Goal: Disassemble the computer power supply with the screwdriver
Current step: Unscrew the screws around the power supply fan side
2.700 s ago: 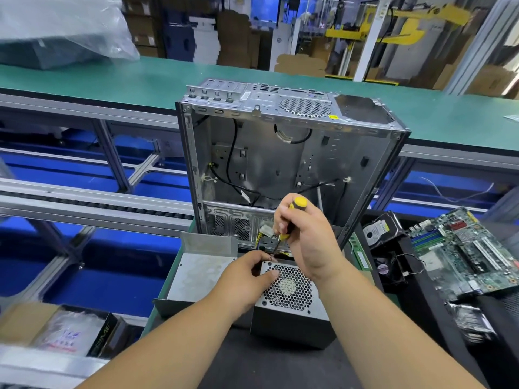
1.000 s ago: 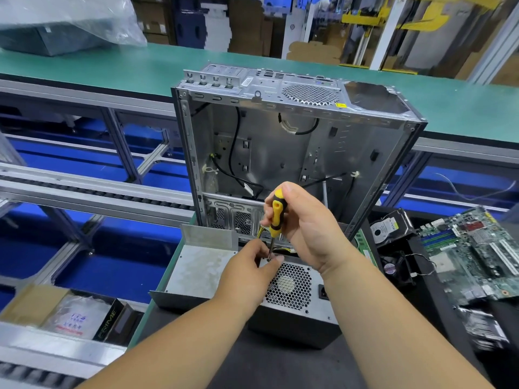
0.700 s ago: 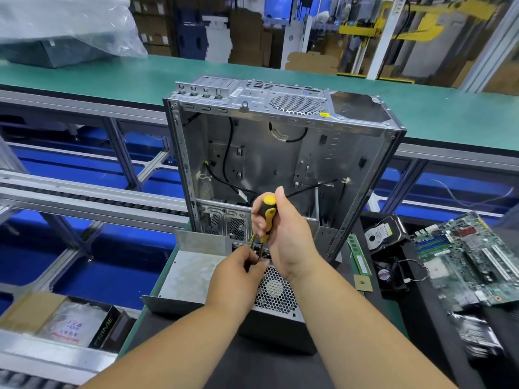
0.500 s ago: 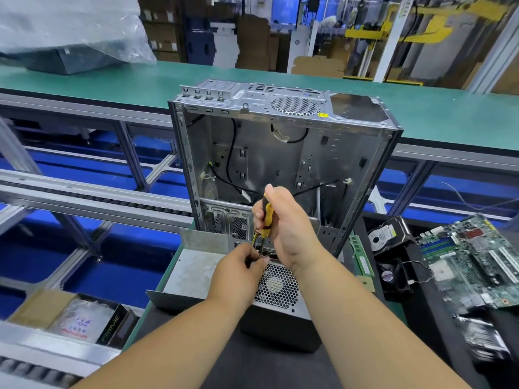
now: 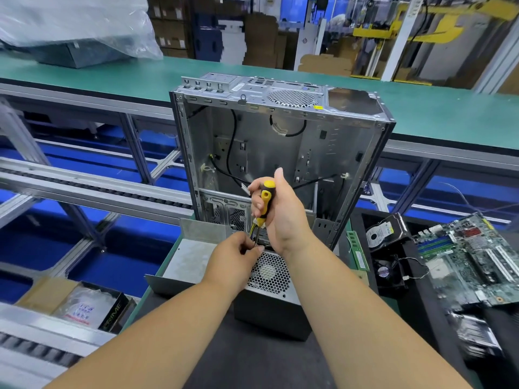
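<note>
One power supply [image 5: 271,287] sits at the lower centre of the frame on a dark bench [image 5: 252,360], its honeycomb fan grille facing up. One screwdriver [image 5: 263,203] with a yellow and black handle stands nearly upright over the unit's far left corner. The right hand [image 5: 280,211] is wrapped round the handle, thumb raised. The left hand [image 5: 233,262] has its fingertips [image 5: 257,249] pinched close at the lower shaft, right at the grille's edge; whether they grip the shaft or a screw cannot be told.

Directly behind, one open computer case [image 5: 280,153] stands upright with black cables hanging inside. One loose metal panel [image 5: 191,259] lies just left of the power supply. At the right of the frame lie one hard drive [image 5: 383,233], one small fan [image 5: 386,272], one green memory stick [image 5: 358,251] and one motherboard [image 5: 471,259]; a further board below it is too blurred to tell. A boxed item in plastic [image 5: 84,307] sits at lower left, and a plastic-covered box [image 5: 78,37] rests on the green conveyor [image 5: 449,116] at upper left. The two forearms hide much of the unit's near top.

Compared with half a second ago, the right hand has shifted on the handle so more yellow shows; the left hand stays at the tip.
</note>
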Demonstrator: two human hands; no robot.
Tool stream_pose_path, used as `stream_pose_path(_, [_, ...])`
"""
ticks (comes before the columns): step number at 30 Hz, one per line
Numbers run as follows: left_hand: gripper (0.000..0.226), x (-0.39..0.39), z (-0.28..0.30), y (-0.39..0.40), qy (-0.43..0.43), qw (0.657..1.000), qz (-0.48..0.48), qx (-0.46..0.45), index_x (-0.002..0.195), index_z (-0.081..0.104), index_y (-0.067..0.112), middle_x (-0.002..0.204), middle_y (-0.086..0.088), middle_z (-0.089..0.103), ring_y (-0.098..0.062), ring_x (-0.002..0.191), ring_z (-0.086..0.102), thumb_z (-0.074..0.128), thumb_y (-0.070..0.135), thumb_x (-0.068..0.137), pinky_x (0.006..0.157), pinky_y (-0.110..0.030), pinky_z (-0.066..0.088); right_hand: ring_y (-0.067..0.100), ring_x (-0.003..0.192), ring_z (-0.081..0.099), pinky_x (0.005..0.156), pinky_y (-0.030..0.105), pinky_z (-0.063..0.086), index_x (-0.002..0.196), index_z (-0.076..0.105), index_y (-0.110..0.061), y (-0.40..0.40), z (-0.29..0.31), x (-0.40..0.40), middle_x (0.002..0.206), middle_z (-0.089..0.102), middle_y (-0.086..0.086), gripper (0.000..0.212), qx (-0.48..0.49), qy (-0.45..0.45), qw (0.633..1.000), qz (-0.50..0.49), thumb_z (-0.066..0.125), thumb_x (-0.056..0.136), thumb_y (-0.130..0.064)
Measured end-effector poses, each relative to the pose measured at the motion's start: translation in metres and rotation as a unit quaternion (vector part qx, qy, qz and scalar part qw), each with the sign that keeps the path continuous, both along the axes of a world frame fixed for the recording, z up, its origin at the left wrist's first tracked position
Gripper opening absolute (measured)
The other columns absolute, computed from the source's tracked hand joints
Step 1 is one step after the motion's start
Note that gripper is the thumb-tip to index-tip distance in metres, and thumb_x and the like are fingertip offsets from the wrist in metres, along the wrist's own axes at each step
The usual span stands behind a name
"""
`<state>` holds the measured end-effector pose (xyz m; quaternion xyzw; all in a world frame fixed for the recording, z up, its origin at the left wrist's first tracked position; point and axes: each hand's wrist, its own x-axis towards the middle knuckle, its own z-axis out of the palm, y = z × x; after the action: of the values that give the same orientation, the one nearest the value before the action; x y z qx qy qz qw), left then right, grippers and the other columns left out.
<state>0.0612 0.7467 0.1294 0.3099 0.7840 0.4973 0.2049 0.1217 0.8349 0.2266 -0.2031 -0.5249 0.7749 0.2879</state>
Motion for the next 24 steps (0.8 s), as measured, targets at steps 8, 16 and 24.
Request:
stream_pose_path(8, [0.025, 0.003, 0.000, -0.003, -0.006, 1.000, 0.005, 0.016, 0.072, 0.055, 0.019, 0.059, 0.005, 0.050, 0.000, 0.045, 0.044, 0.071, 0.027, 0.089, 0.043, -0.009, 0.034, 0.013, 0.071, 0.060, 0.077, 0.035, 0.049, 0.087, 0.053, -0.016, 0.004, 0.001, 0.007, 0.079, 0.061, -0.003, 0.021, 0.084, -0.039, 0.996, -0.004, 0.054, 0.099, -0.034])
stream_pose_path(16, [0.023, 0.006, 0.006, -0.003, -0.025, 0.999, 0.012, 0.023, 0.076, 0.058, 0.010, 0.065, -0.003, 0.053, -0.009, 0.055, 0.045, 0.071, 0.022, 0.090, 0.040, -0.007, 0.035, 0.013, 0.077, 0.065, 0.075, 0.032, 0.050, 0.089, 0.073, -0.018, 0.005, 0.003, 0.006, 0.080, 0.068, 0.000, 0.032, 0.106, -0.055, 0.993, -0.005, 0.052, 0.094, -0.042])
stream_pose_path(24, [0.020, 0.007, 0.008, -0.003, -0.036, 0.999, 0.013, 0.024, 0.078, 0.058, 0.007, 0.062, -0.002, 0.052, -0.003, 0.049, 0.044, 0.069, 0.018, 0.091, 0.038, -0.007, 0.034, 0.011, 0.061, 0.043, 0.068, 0.027, 0.037, 0.097, 0.068, -0.013, -0.005, -0.001, -0.003, 0.066, 0.051, -0.005, 0.045, 0.065, -0.013, 0.997, 0.032, 0.038, 0.096, -0.047])
